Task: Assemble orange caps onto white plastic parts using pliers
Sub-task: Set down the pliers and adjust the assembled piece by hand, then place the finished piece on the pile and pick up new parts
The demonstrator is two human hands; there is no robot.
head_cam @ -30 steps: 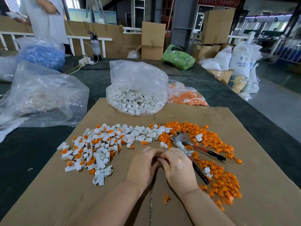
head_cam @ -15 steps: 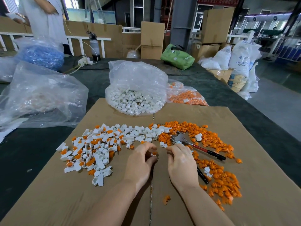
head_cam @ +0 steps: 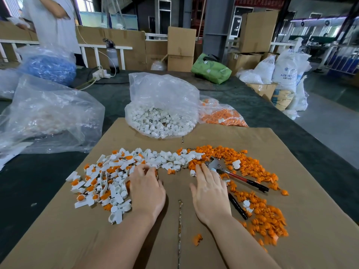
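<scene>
At twelve o'clock a clear bag (head_cam: 163, 105) holds white parts; just at its one o'clock side a second bag (head_cam: 221, 113) holds orange caps. On the cardboard sheet (head_cam: 291, 152) loose white plastic parts (head_cam: 108, 177) spread toward ten o'clock, orange caps (head_cam: 260, 210) toward three. My left hand (head_cam: 146, 189) rests on the white pile's edge, fingertips curled down into it; whether they pinch a piece I cannot tell. My right hand (head_cam: 210, 193) lies flat, fingers straight, tips touching caps beside the pliers (head_cam: 237, 176), partly covering them
</scene>
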